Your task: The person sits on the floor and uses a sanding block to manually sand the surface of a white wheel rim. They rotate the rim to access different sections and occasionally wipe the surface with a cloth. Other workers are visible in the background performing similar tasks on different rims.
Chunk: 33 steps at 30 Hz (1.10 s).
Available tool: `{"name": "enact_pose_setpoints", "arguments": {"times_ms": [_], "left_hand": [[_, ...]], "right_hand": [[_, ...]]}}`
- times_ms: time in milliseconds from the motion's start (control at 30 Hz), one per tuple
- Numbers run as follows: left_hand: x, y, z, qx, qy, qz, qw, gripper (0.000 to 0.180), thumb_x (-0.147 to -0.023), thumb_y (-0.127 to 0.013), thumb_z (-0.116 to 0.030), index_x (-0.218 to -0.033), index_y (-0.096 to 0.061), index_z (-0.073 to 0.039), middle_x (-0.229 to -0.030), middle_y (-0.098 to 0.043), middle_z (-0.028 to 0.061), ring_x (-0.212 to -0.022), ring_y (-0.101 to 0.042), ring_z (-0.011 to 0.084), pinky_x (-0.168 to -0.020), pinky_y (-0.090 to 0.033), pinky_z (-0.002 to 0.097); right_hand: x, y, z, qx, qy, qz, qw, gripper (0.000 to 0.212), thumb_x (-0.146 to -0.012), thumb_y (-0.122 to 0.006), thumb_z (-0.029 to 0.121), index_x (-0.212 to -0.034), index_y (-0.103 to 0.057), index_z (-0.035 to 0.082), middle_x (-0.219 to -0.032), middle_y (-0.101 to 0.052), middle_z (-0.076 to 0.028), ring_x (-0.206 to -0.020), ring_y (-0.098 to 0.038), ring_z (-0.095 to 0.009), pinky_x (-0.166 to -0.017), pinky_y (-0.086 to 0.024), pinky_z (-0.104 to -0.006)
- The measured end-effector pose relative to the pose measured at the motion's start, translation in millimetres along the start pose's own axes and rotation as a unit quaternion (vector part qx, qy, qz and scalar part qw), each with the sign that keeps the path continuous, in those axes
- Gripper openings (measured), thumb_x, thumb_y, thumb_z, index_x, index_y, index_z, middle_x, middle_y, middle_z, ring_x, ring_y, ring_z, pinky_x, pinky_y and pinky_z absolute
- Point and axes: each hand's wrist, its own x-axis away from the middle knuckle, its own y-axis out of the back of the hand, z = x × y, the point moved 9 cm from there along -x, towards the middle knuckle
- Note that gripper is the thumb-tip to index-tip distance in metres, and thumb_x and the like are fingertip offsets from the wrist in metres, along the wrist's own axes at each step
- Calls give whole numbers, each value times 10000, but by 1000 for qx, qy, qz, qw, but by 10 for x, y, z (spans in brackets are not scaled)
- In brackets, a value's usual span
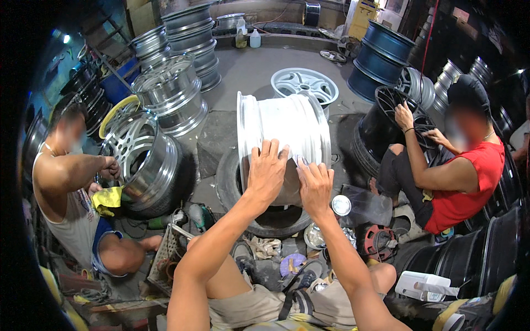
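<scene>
Straight ahead of the person, a white-painted metal wheel rim (281,138) stands on edge in a black rubber tyre (232,185), axle line running left-right. Left hand (266,171) lies spread flat on its barrel. Right hand (314,185), just beside, seemingly presses something small there.

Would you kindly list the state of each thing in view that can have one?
White rim: on edge, resting on a tyre.
Left hand: flat on the white rim.
Right hand: flat on the white rim.
Chrome rim: on edge, a person's hand at it.
Pale rim: lying flat on the floor.
Blue rims: stacked.
</scene>
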Motion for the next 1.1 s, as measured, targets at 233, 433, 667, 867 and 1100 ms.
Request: {"name": "enact_pose_setpoints", "arguments": {"times_ms": [233, 433, 667, 867, 1100], "left_hand": [[42, -17, -4, -6, 2, -19, 1000, 522, -841, -649, -72, -1362, -631, -59, -1162, -552, 134, -1121, -516, 289, -899, -402, 431], [-168, -58, 93, -18, 12, -37, 999, 524, -851, -621, -63, -1375, -632, -60, -1147, -551, 133, -1114, -508, 291, -900, -392, 430], [-151, -12, 188, -15, 0, -40, 999, 491, -864, -605, -73, -1352, -655, -55, -1117, -554, 124, -1101, -511, 286, -894, -392, 430], [61, 5, -27, -19, -24, -29, 999, 468, -848, -624, -71, -1313, -665, -44, -1101, -552, 120, -1078, -519, 271, -883, -405, 405], [157, 185, 79, 74, -17, -29, 997, 264, -855, -631, -51, -1080, -768, -56, -1058, -566, 110, -1042, -541, 269, -874, -418, 406]], "right_hand": [[-30, -36, -5, 6, 2, 1, 1000, 300, -924, -701, 122, -1217, -725, 62, -877, -588, -43, -852, -540, -235, -764, -360, -396], [-26, -79, -12, 23, 7, 15, 1000, 296, -926, -694, 113, -1216, -726, 63, -883, -589, -46, -853, -542, -235, -764, -364, -398], [-19, -86, -16, 7, -3, 27, 1000, 312, -927, -692, 115, -1232, -706, 52, -895, -596, -56, -867, -558, -243, -772, -375, -402], [-14, -77, -8, 0, -6, 17, 1000, 299, -923, -699, 114, -1215, -710, 54, -911, -609, -61, -891, -576, -242, -790, -389, -406], [-34, -53, 20, 0, 6, 18, 1000, 323, -913, -699, 104, -1234, -708, 63, -909, -605, -54, -885, -570, -239, -782, -385, -398]]}}
